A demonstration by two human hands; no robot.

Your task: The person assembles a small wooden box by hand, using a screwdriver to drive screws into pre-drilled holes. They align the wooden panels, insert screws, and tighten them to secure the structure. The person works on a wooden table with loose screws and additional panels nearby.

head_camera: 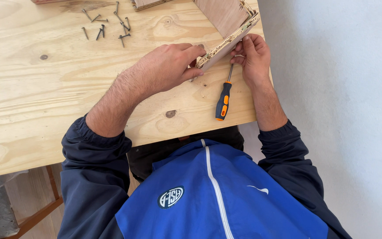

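Left hand (173, 66) is pinching the near end of the plywood strip (226, 44); right hand (253, 55) is closing fingers on its edge from the other side. The strip is sitting between both hands, long axis running up-right toward the upright board (222, 13). The screwdriver (224, 97) is lying just below the right hand, nearer that side. Loose screws (107, 24) are sitting well off to the left.

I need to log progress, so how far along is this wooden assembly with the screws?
Done: two plywood panels already stand edge to edge as a corner on the workbench. In hand: the left hand and right hand both grip the lower panel's rough edge. Left: the screwdriver lies untouched by the right wrist, and loose screws wait at the far side; no driven screw is visible.
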